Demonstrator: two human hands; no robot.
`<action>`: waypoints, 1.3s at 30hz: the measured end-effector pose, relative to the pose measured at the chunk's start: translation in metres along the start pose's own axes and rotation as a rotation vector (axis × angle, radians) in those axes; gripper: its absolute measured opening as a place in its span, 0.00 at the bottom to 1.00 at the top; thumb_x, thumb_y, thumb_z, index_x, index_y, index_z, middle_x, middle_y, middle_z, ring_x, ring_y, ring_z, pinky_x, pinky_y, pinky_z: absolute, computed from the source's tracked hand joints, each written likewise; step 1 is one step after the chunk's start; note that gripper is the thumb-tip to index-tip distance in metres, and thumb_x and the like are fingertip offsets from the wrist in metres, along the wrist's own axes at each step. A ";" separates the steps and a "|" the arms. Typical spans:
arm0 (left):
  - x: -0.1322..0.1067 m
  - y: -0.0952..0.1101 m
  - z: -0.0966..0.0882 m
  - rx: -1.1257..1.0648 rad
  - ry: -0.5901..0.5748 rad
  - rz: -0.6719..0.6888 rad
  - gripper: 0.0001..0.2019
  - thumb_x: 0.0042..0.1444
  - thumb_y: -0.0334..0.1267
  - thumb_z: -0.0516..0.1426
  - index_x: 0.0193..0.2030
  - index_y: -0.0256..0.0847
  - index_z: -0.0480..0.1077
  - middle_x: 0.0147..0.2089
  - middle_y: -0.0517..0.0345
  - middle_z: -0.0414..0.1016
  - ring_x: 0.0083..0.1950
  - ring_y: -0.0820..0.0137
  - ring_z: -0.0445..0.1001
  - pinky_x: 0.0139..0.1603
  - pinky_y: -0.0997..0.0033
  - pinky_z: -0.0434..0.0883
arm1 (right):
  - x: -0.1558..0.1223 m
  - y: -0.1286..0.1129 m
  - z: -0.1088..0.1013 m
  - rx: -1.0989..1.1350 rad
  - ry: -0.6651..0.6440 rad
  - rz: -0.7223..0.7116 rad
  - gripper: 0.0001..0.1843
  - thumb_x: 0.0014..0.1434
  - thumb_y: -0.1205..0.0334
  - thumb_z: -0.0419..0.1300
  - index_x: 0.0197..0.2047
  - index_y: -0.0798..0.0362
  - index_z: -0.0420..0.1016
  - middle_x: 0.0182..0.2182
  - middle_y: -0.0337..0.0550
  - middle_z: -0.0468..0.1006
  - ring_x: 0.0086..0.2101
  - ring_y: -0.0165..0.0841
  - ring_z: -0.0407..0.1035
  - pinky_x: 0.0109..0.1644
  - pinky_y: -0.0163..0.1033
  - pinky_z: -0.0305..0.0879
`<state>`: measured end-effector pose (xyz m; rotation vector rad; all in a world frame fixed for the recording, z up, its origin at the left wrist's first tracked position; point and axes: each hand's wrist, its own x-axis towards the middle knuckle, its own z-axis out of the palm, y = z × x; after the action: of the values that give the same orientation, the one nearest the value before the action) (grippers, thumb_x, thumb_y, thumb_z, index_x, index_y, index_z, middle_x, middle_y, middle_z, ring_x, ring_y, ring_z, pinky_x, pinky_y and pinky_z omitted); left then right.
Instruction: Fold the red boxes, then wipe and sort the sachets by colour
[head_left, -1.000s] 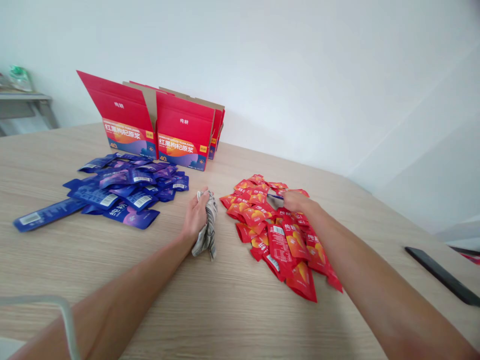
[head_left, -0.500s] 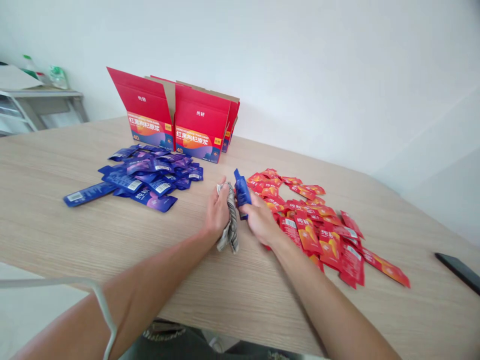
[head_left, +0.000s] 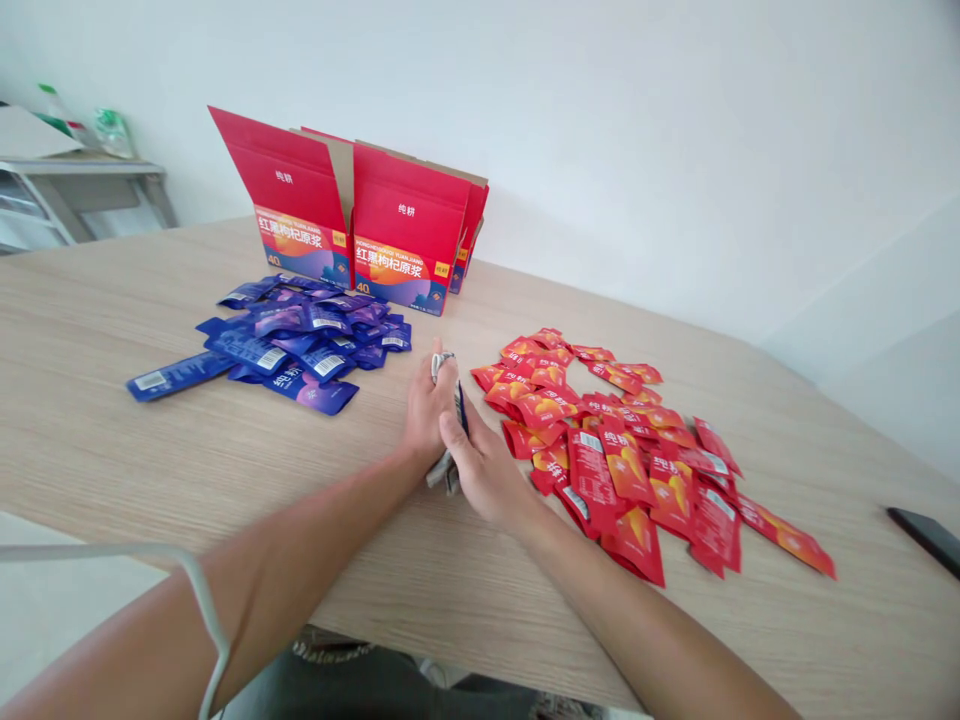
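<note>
Above the middle of the table my two hands come together. My left hand (head_left: 429, 412) is closed on a grey striped cloth (head_left: 442, 476), which pokes out above and below the fingers. Pressed against it from the right, my right hand (head_left: 486, 468) grips a blue sachet (head_left: 461, 408); only a narrow dark edge of it shows between the hands. To the left lies a pile of blue sachets (head_left: 300, 345). A spread-out heap of red sachets (head_left: 622, 460) is on the right, close to my right forearm.
Red cartons with raised flaps, among them a front carton (head_left: 409, 225), stand behind the blue pile. A black phone-like object (head_left: 926, 538) lies at the right edge. A pale cable (head_left: 199, 580) crosses my left forearm. A side desk (head_left: 82, 165) stands far left.
My right hand has moved left with the blue sachet and now presses it against the cloth in my left hand. Red sachets formerly behind the right hand are uncovered.
</note>
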<state>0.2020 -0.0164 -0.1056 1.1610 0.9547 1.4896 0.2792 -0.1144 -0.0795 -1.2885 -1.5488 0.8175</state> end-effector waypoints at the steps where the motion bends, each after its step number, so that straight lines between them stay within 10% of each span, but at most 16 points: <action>1: 0.007 0.002 -0.003 -0.006 0.035 -0.015 0.16 0.65 0.46 0.60 0.53 0.40 0.80 0.49 0.50 0.83 0.56 0.60 0.79 0.61 0.62 0.73 | -0.003 -0.005 -0.002 -0.033 -0.050 -0.002 0.35 0.72 0.42 0.57 0.76 0.49 0.68 0.71 0.50 0.74 0.72 0.49 0.66 0.77 0.57 0.61; 6: 0.034 0.025 -0.013 -0.036 0.195 -0.123 0.11 0.61 0.45 0.62 0.35 0.40 0.76 0.32 0.58 0.76 0.41 0.63 0.77 0.46 0.67 0.73 | -0.003 -0.023 -0.027 0.163 -0.064 -0.007 0.32 0.65 0.55 0.64 0.71 0.46 0.73 0.53 0.46 0.87 0.56 0.49 0.80 0.63 0.59 0.76; 11: 0.017 0.035 -0.001 -0.133 0.121 -0.208 0.09 0.62 0.39 0.59 0.42 0.39 0.81 0.42 0.51 0.85 0.50 0.58 0.82 0.54 0.63 0.77 | 0.014 -0.015 -0.034 0.563 0.231 -0.007 0.40 0.61 0.49 0.70 0.75 0.38 0.67 0.53 0.43 0.86 0.57 0.48 0.80 0.61 0.63 0.79; 17: -0.025 0.035 0.017 -0.158 -0.078 -0.165 0.15 0.65 0.40 0.56 0.50 0.42 0.83 0.55 0.49 0.87 0.68 0.55 0.79 0.71 0.60 0.73 | 0.024 0.019 -0.019 -0.106 0.485 -0.071 0.33 0.68 0.36 0.59 0.61 0.53 0.83 0.72 0.57 0.70 0.75 0.52 0.59 0.81 0.63 0.53; 24: -0.026 0.045 0.004 -0.053 -0.049 -0.143 0.14 0.66 0.38 0.55 0.51 0.41 0.81 0.63 0.46 0.83 0.72 0.56 0.75 0.76 0.56 0.67 | 0.005 0.001 0.001 -0.127 0.118 -0.115 0.48 0.71 0.29 0.53 0.82 0.52 0.55 0.80 0.54 0.58 0.79 0.50 0.50 0.82 0.61 0.50; 28: -0.010 0.040 -0.002 -0.045 0.063 -0.161 0.10 0.65 0.37 0.56 0.41 0.39 0.79 0.57 0.44 0.84 0.67 0.54 0.77 0.70 0.58 0.71 | -0.006 -0.010 0.011 -0.113 -0.009 -0.094 0.50 0.67 0.48 0.63 0.84 0.55 0.49 0.82 0.53 0.51 0.80 0.47 0.47 0.84 0.57 0.46; 33: 0.013 0.033 -0.008 -0.027 0.155 -0.182 0.10 0.62 0.40 0.57 0.31 0.42 0.73 0.35 0.54 0.80 0.53 0.57 0.79 0.52 0.65 0.75 | -0.007 -0.015 -0.003 0.108 -0.010 0.033 0.50 0.50 0.64 0.61 0.78 0.49 0.66 0.76 0.43 0.68 0.73 0.47 0.64 0.80 0.57 0.58; 39: 0.021 0.032 -0.006 -0.028 0.147 -0.216 0.12 0.63 0.41 0.57 0.29 0.43 0.72 0.31 0.55 0.77 0.44 0.60 0.78 0.47 0.64 0.73 | 0.012 -0.009 -0.042 0.598 0.221 0.102 0.50 0.46 0.65 0.61 0.75 0.40 0.71 0.65 0.40 0.81 0.54 0.43 0.80 0.62 0.55 0.78</action>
<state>0.1876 -0.0026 -0.0725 0.9070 1.1181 1.4224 0.3150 -0.1080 -0.0543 -0.9748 -0.9627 1.0631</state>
